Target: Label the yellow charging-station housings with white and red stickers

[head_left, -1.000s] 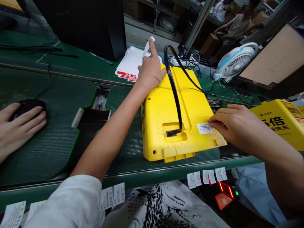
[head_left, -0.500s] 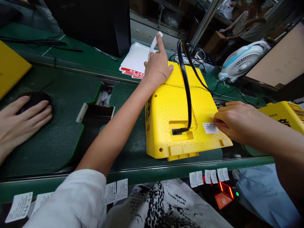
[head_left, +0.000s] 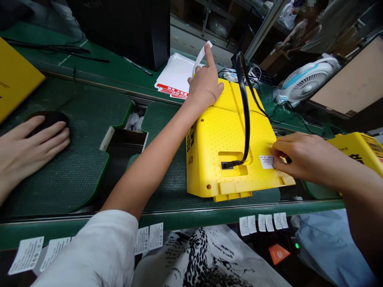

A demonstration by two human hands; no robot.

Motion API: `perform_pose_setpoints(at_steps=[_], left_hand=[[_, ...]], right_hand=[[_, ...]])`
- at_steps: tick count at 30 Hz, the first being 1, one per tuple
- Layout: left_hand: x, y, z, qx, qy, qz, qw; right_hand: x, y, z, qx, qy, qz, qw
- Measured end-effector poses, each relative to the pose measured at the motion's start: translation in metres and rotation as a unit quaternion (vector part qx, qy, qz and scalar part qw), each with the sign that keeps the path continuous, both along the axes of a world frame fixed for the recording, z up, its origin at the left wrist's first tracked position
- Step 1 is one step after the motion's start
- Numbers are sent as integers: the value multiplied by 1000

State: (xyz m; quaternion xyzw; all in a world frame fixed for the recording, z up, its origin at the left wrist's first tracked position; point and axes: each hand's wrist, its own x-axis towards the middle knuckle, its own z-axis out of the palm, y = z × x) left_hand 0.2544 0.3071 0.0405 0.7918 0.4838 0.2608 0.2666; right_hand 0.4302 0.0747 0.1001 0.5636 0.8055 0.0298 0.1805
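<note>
A yellow plastic case [head_left: 221, 135] lies on the green conveyor, with a black cord [head_left: 245, 119] plugged into its recess. My left hand [head_left: 206, 83] rests on the case's far left edge, index finger stretched out and thumb apart. At that fingertip a curved white strip [head_left: 198, 63] hangs, seemingly stuck on. My right hand [head_left: 295, 153] is closed in a pinch at the right edge of a small white printed label [head_left: 266, 162] on the case. Its fingertips partly cover that label.
A co-worker's hand [head_left: 38, 143] lies on a black mouse [head_left: 49, 119] at left. White labels [head_left: 156, 235] hang along the bench's front edge. Behind the case are printed sheets [head_left: 173, 75], a monitor [head_left: 128, 32] and a fan [head_left: 305, 79]. Another yellow case [head_left: 350, 145] stands right.
The view has shifted slightly, so the case and my hands appear a little further right. My right fingers have drawn into a clearer pinch at the label's edge. The red light below has gone out.
</note>
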Motion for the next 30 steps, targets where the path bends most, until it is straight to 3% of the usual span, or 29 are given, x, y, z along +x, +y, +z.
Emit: perform_pose_setpoints(at_steps=[4, 10, 19, 24, 30], left_hand=[[1, 1, 0, 0, 4, 2, 1000], [1, 3, 1, -9, 21, -2, 1000], [0, 1, 2, -21, 30, -6, 999], [2, 2, 2, -23, 30, -6, 999], [7, 2, 0, -14, 28, 19, 999]], right_hand=[[-1, -5, 4, 0, 35, -20, 999], [6, -16, 17, 68, 108, -93, 988], [9, -26, -4, 68, 116, -96, 986], [2, -25, -4, 99, 98, -71, 988], [1, -20, -5, 74, 114, -96, 986]])
